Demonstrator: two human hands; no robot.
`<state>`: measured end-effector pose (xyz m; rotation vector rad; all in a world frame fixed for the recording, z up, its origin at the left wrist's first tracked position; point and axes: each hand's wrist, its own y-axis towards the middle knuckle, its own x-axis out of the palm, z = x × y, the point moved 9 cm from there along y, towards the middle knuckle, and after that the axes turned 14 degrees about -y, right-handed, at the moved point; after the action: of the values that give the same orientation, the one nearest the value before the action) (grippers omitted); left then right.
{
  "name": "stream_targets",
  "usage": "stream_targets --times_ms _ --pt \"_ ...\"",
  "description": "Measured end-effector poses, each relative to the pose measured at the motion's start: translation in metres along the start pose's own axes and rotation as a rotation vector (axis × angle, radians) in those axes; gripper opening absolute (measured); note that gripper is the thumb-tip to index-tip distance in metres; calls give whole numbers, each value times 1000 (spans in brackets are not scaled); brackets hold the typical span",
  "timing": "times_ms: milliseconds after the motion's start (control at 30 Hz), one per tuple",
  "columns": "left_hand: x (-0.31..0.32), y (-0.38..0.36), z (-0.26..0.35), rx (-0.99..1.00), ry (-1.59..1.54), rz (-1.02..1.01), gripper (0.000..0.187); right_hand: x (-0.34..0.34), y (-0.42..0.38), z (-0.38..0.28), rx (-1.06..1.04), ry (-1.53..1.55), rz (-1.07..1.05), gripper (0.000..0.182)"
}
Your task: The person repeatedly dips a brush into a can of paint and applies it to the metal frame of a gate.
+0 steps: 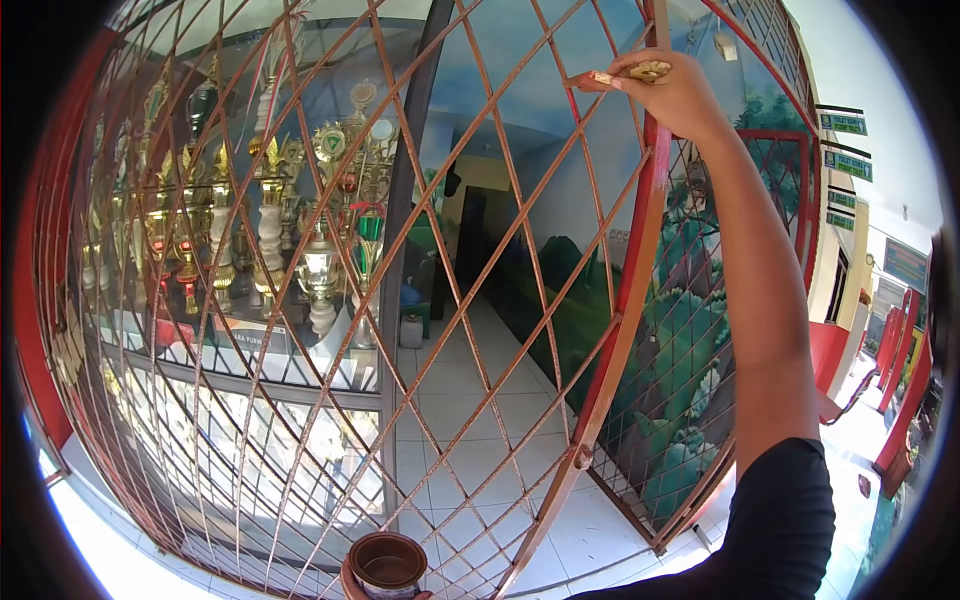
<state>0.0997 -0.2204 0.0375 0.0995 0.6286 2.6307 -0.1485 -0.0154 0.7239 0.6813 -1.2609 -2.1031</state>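
Note:
High up at the gate's edge, my right hand (680, 95) is closed round a paintbrush (601, 78). Its reddish-brown bristle end points left and reaches a diagonal bar near the top of the metal lattice gate (541, 282). The gate's upright edge post (623, 345) shows bright red along part of its length and brown elsewhere. At the bottom of the view, my left hand (351, 584) grips a small round paint pot (387, 562) from below and the side. Brown colour coats the pot's inside; most of this hand is hidden behind it.
Behind the lattice on the left, a glass cabinet holds several trophies (318, 262). A tiled corridor (465, 385) runs back beside a mural wall (570, 290). Another lattice panel (690, 330) stands right of the post. Small signs (845, 162) hang at the far right.

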Motion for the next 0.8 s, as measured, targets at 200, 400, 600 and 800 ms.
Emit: stream_targets --times_ms 200,400,600,800 --pt "11 0 -7 -20 -61 6 129 -2 11 -27 -192 -80 22 19" --pt "18 -3 -11 -35 -87 -48 129 -2 15 13 34 176 -73 24" --pt "20 -4 -8 -24 -81 -21 129 25 11 76 405 585 37 32" --pt "17 -3 -5 -57 -36 -22 128 27 -12 79 525 761 47 29"
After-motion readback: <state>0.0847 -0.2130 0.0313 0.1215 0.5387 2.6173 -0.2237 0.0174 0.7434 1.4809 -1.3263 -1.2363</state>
